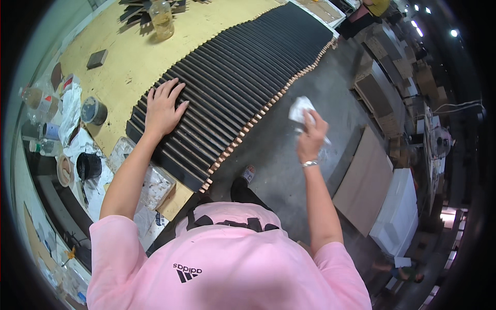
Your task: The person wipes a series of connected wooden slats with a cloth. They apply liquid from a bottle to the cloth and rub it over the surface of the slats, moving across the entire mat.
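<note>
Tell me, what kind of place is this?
Probably a woodworking workshop: a long row of black-painted wooden slats lies on a plywood workbench, with paint pots beside it and boards on the floor.

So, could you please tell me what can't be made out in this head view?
- Right hand: its white cloth is bunched; the clear thing beneath is blurred.
- Left hand: the palm covers the dark slats beneath.
- Glass jar: top cut off by the upper edge.
- Small pots at left: contents too small to tell.
</note>
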`<state>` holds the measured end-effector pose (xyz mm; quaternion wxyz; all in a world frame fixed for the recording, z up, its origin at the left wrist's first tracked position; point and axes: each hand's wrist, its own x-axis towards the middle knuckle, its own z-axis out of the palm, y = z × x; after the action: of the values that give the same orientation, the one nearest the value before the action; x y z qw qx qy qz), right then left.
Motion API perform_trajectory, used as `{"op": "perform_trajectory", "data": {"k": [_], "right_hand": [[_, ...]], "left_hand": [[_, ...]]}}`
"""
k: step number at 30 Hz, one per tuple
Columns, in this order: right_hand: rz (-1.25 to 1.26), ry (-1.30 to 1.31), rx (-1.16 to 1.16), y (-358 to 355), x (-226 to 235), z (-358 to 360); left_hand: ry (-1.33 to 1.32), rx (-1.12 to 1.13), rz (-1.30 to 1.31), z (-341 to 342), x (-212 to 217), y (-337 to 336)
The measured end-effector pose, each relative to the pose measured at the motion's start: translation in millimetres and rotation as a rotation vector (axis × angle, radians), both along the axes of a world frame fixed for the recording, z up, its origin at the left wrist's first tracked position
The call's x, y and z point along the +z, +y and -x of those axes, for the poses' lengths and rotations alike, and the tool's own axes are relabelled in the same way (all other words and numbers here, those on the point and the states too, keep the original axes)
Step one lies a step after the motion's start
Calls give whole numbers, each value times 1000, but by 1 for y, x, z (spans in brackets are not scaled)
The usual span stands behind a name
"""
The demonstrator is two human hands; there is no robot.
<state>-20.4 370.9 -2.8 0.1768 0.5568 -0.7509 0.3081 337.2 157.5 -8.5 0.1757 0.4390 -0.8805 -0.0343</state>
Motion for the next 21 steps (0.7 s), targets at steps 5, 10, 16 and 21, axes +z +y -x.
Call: {"op": "perform_trajectory", "data": {"k": [5, 10, 16, 21], "right_hand": [[-111, 70, 612, -59, 7, -76], [-271, 215, 339, -62, -14, 38], [47, 156, 260, -80, 8, 48], [-118, 115, 577, -94, -15, 33]], "left_hand": [[-4, -1, -21, 3, 4, 0], [3, 10, -38, 3, 10, 0], [9, 2, -56, 7, 10, -1], [17, -1, -57, 4, 10, 0]]}}
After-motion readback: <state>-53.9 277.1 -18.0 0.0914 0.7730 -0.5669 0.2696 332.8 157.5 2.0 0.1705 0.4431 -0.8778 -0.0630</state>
